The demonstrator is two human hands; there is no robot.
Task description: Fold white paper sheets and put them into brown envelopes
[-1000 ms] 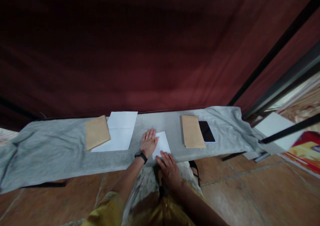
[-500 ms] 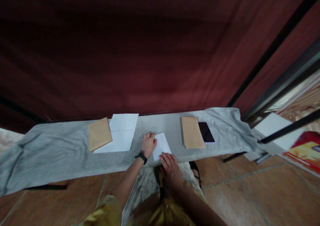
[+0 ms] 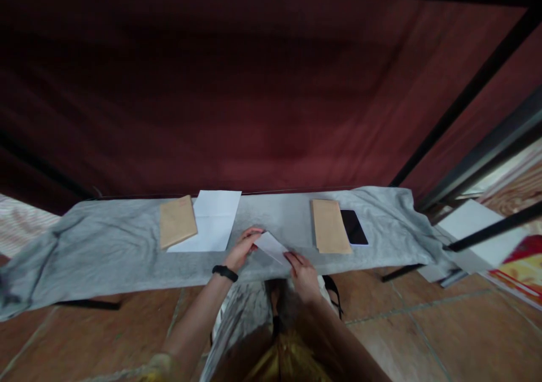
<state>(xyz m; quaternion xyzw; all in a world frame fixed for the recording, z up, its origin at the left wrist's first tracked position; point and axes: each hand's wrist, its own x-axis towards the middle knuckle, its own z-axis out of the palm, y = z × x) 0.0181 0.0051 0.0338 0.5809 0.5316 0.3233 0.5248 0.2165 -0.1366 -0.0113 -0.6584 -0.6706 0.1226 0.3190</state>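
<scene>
A folded sheet of white paper (image 3: 271,247) is held between my two hands, over the front part of the grey cloth. My left hand (image 3: 241,249), with a black band on its wrist, pinches the paper's left end. At its right end, the fingers of my right hand (image 3: 304,273) close on the paper. Left of my hands, larger white sheets (image 3: 214,224) with a crease lie flat, partly beneath a stack of brown envelopes (image 3: 178,221). To the right lies another stack of brown envelopes (image 3: 331,227).
A dark phone (image 3: 354,227) lies beside the right envelopes. Grey cloth (image 3: 105,246) covers the narrow bench. Behind it hangs a dark red curtain (image 3: 254,117). A white board (image 3: 480,227) and a red-yellow printed package (image 3: 523,269) are at the far right.
The paper has gone from lying flat under my hands to being lifted and held at both ends, looking narrower. My fingers have closed on it. The view has shifted slightly.
</scene>
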